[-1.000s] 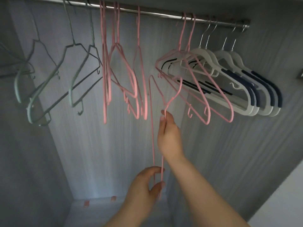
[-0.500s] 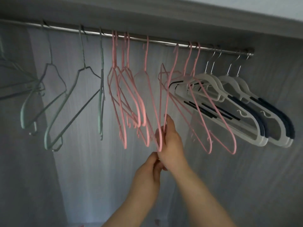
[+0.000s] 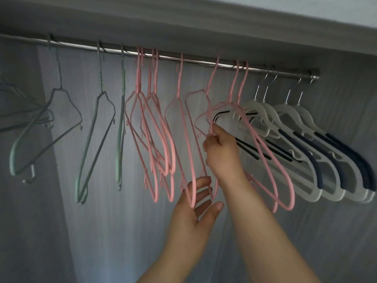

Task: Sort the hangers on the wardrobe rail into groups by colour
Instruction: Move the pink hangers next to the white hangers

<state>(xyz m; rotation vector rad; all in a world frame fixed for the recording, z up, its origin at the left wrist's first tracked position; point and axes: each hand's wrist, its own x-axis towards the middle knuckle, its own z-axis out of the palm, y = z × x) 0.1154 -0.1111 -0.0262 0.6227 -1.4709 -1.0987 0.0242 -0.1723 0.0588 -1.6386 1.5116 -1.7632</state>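
Three colour groups already hang along the rail [image 3: 204, 62]: green hangers [image 3: 98, 127] to the left, pink hangers [image 3: 151, 127] in the middle, and white hangers [image 3: 289, 127] with dark pads to the right. No colour looks mixed into another, so the sorting seems close to done, though the far left of the rail is cut off and cannot be judged. What looks left is tidying: the pink group is spread out, with gaps between its hooks, and its two rightmost hangers overlap the first white one. The right hand [image 3: 222, 148] is pinched on the upper wire of a pink hanger [image 3: 195, 111] whose hook sits on the rail between the other pinks. The left hand [image 3: 195, 207] is spread loose below, fingers touching the bottom loop of a neighbouring pink hanger without gripping it. Little stands in the way beyond the hangers themselves: the thin pink frames cross each other and could snag when slid, and the wardrobe wall [image 3: 346, 99] closes off the right end.
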